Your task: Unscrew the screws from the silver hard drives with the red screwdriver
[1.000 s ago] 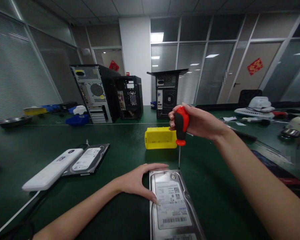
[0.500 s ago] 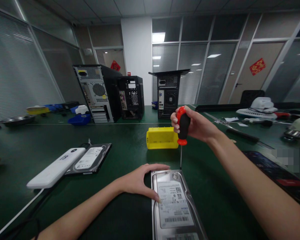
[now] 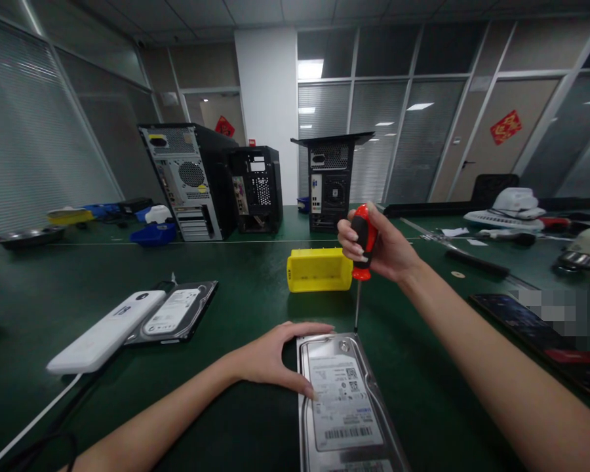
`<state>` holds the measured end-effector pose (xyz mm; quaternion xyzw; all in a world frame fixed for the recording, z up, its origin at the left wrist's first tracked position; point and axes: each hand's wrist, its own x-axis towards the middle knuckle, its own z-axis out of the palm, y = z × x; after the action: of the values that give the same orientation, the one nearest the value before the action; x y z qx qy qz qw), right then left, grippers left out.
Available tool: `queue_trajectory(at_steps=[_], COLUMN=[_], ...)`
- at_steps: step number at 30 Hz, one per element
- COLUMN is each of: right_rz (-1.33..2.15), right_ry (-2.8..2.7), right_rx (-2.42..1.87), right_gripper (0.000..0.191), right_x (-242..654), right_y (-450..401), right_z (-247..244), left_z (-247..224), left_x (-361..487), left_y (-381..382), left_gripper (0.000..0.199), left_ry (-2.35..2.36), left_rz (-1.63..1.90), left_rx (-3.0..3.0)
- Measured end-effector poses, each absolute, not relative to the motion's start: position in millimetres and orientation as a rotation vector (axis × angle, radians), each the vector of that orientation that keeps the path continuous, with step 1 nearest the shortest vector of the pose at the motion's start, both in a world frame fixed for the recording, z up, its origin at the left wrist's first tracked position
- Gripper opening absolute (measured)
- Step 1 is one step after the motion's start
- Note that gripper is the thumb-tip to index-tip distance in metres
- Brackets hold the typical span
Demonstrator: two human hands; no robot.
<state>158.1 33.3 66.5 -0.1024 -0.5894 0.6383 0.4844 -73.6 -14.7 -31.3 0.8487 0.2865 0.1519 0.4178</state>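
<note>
A silver hard drive with a white label lies at the bottom centre. My left hand grips its upper left corner, thumb on the label side and fingers along the far edge. In my right hand is a red and black screwdriver, held upright with a slight tilt. Its tip meets the far right corner of the drive. Just beyond the drive stands a yellow bin.
At the left, a white power bank with a cable rests against a second hard drive. Computer cases stand at the back. On the right are a phone and a white router-like device.
The screwdriver handle has turned and tilted slightly in my right hand, with the tip still at the drive's corner. A hand at the far left edge has moved mostly out of view.
</note>
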Motion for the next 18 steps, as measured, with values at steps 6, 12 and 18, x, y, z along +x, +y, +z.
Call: queue_trajectory(at_steps=[6,12,18], right_rz=[1.688,1.629,1.603], right_ry=[-1.386,-1.373,-1.436], right_rx=[-0.237,-0.234,-0.276], right_gripper=[0.038,0.045,0.043], right_x=[155.4,151.1,151.7], right_y=[31.3,27.8,22.6], right_z=[68.0,68.2,72.7], left_z=[-32.3,-30.1,-30.5], left_x=[-73.6,-73.3,-74.6], left_y=[-15.5,-16.9,-17.8], left_gripper=[0.084,0.083,0.085], left_ry=[0.741,0.726,0.742], left_rz=[0.381,0.402,0.4], left_rx=[2.122,2.125,2.1])
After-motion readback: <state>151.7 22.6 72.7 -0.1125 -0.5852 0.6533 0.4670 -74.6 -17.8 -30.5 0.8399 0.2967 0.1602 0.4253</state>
